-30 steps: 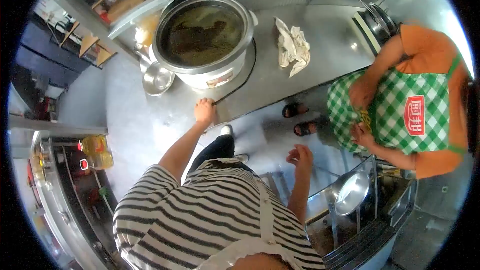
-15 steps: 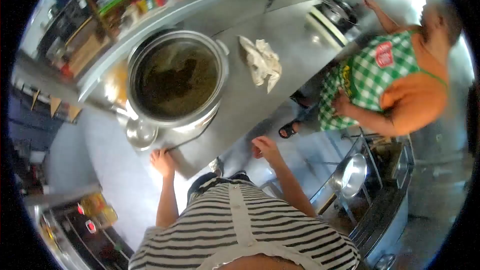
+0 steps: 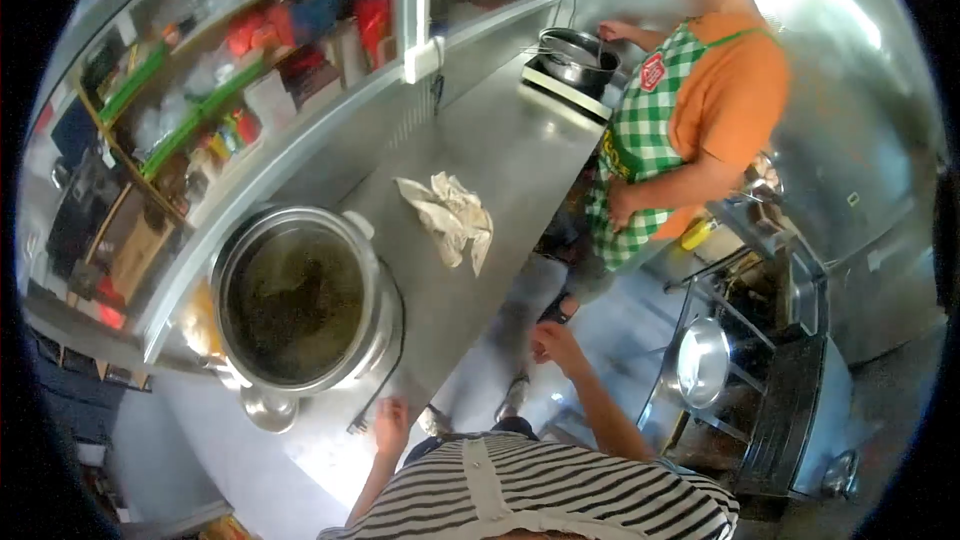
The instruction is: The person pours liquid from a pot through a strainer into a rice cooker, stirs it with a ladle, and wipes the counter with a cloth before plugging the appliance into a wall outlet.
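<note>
My left hand is at the near end of the steel counter, fingers extended and holding nothing I can see. Beside it a black cord runs over the counter next to a large steel pot of dark greenish-brown liquid. My right hand hangs over the floor right of the counter, its fingers curled with nothing visible in them. A crumpled off-white cloth lies mid-counter, away from both hands. By the pot's near side is a round metal ladle bowl.
A person in a green checked apron stands right of the counter, one hand near a pan on a portable cooker. A metal bowl rests on a rack at right. Stocked shelves line the left.
My view has swung toward the far right, bringing more of the cooker and person into sight. My left hand has come off the counter's corner edge; the right stays curled.
</note>
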Available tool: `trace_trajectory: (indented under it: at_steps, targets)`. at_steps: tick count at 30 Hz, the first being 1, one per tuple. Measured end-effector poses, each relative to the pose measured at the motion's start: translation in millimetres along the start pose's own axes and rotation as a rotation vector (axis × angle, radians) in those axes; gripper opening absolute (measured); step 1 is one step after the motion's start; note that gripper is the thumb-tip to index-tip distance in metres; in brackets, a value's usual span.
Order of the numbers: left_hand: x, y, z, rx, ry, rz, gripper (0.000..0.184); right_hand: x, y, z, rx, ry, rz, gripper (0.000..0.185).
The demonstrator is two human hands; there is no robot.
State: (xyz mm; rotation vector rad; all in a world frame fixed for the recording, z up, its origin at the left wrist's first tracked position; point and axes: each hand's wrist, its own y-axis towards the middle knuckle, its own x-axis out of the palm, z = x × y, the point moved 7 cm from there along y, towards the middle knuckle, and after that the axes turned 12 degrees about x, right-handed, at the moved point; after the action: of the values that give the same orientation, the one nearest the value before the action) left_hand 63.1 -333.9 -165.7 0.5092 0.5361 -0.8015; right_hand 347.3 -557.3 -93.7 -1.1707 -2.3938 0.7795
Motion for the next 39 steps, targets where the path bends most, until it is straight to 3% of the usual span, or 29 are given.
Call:
trace_trajectory:
  at_steps: [1,4,5,10,12,15,17,20,24,29,33,39]
  targets:
    - [14,17,24,0.145,0.049,0.013,0.012,-23,3,-9,-0.017,-0.008,0.02,0.022]
    - [66,65,57,0.27,0.044,-0.018,0.013,-97,20,-15,-0.124,-0.007,0.129,0.022]
    - [83,83,64,0.081,-0.083,-0.051,0.015,-117,23,-27,-0.145,-0.016,0.151,0.021]
    - [145,164,145,0.203,-0.135,0.023,0.019,-194,59,-55,-0.261,-0.01,0.201,0.02]
    - [154,182,177,0.195,-0.143,-0.067,0.018,-199,67,-77,-0.347,0.042,0.168,0.019]
    - [156,190,192,0.148,-0.13,-0.098,0.018,-182,90,-115,-0.429,-0.122,0.123,0.018]
    - [141,196,200,0.082,-0.002,-0.195,0.019,-162,98,-136,-0.356,-0.077,0.059,0.02]
    - [149,192,155,0.046,-0.14,-0.188,0.022,-132,91,-175,-0.338,-0.056,0.022,0.019]
    - [127,193,138,0.014,-0.105,-0.225,0.022,-97,113,-205,-0.362,-0.093,-0.06,0.021]
    - [96,193,132,-0.074,-0.223,-0.113,0.022,-62,142,-257,-0.366,-0.009,-0.029,0.026]
    - [93,183,116,-0.147,-0.347,-0.133,0.023,-42,162,-274,-0.39,-0.002,-0.03,0.027]
    - [92,184,111,-0.254,-0.438,-0.151,0.025,12,172,-265,-0.324,-0.276,-0.132,0.027]
